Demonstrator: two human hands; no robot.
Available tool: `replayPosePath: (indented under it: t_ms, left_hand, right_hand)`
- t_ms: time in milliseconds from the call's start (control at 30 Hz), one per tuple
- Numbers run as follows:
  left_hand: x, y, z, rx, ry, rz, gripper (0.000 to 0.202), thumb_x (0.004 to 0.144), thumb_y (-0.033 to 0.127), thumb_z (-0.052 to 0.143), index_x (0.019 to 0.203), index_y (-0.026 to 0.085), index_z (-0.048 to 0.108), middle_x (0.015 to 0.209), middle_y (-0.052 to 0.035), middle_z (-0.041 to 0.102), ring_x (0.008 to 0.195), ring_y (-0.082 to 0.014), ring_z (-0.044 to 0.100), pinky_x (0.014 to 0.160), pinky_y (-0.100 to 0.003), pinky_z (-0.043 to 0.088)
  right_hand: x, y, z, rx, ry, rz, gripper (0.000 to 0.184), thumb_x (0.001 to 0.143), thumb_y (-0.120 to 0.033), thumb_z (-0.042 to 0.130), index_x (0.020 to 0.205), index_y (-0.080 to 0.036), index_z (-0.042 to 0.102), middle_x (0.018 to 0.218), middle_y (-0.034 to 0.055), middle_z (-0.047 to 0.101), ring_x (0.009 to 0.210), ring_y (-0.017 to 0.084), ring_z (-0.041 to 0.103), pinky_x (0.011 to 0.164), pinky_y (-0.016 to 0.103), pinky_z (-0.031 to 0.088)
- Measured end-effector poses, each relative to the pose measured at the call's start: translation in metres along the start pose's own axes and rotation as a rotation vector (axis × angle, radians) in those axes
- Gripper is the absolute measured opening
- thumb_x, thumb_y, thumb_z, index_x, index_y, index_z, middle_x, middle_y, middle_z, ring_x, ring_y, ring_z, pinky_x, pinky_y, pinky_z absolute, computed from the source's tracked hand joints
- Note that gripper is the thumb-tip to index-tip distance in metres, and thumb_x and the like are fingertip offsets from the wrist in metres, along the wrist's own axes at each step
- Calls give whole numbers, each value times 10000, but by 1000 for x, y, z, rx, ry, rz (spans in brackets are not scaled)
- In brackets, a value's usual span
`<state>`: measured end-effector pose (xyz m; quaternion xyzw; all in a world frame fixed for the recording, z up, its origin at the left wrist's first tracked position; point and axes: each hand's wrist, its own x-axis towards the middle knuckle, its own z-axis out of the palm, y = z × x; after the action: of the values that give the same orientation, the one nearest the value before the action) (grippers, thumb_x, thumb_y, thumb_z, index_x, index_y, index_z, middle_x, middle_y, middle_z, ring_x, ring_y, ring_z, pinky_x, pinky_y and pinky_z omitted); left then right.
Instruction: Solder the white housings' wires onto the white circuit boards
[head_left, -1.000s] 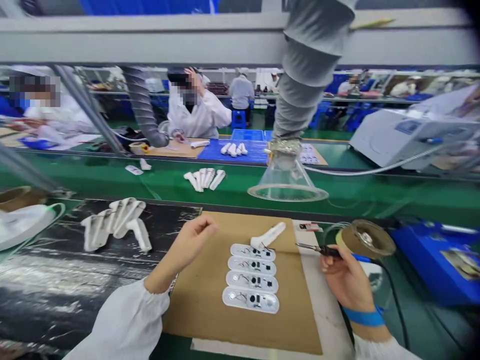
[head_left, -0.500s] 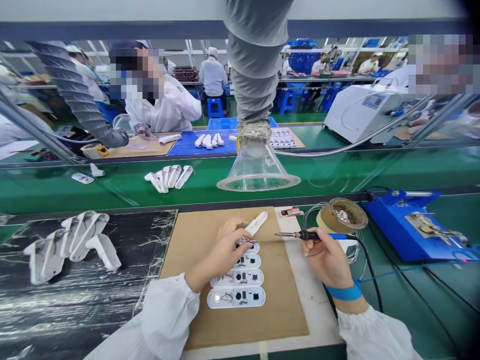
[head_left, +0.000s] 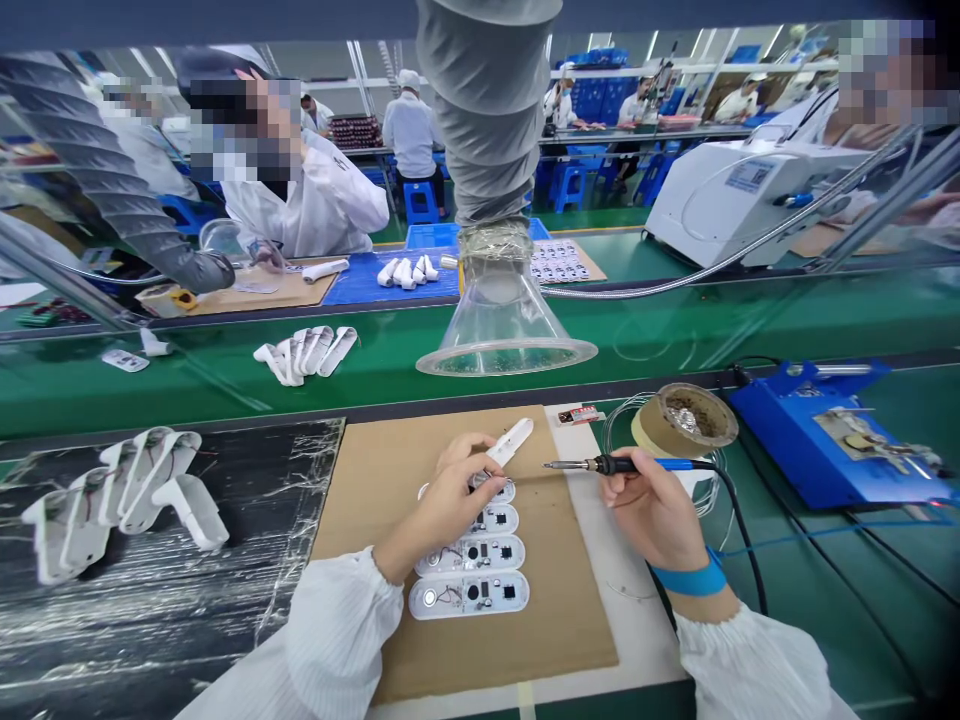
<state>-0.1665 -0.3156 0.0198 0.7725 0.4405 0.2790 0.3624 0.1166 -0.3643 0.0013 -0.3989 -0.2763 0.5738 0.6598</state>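
My left hand [head_left: 457,495] is closed on a white plastic housing [head_left: 514,442], held tilted above the cardboard sheet [head_left: 375,510]. Thumb and fingers cover its near end. Below that hand lies a column of white oval housings [head_left: 469,596] with small circuit boards and thin wires inside; the upper ones are partly hidden. In my right hand [head_left: 649,510] is a soldering iron [head_left: 619,465], gripped like a pen. Its tip points left, apart from the held housing. A blue band [head_left: 694,576] circles my right wrist.
A clear fume hood [head_left: 506,340] hangs over the bench. White angled shells [head_left: 150,480] lie on black film at left. At right stand a tape roll [head_left: 686,425] and a blue soldering unit [head_left: 840,430]. A co-worker in white [head_left: 300,200] sits across the bench.
The camera view has shifted slightly, so the background sits a little higher and further left. Both hands keep their holds, with hardly any movement.
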Motion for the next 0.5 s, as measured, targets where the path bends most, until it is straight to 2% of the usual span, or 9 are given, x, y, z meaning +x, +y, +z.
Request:
replayPosePath:
  t_ms: [200,500]
  left_hand:
    - [0,5,2,7,-6,-41,144,1018,214,653,894,226,725,1419,-91,616,1421,-304,557,1224,-536,452]
    - [-1,1,11,124,-8,21,172,999,144,625,847,214,663,1429,-106,589,1381,-304,563,1162,-551,480]
  right_hand:
    - [0,-2,-1,-49,-10,-10,290,914,-522,799,885,-234,788,602,-7,633,562,169,617,565,311,517]
    - [-7,3,1,-265,11,-76,365,922,-562,817,818,-218,754,620,39,690,569,190,629,537,320,516]
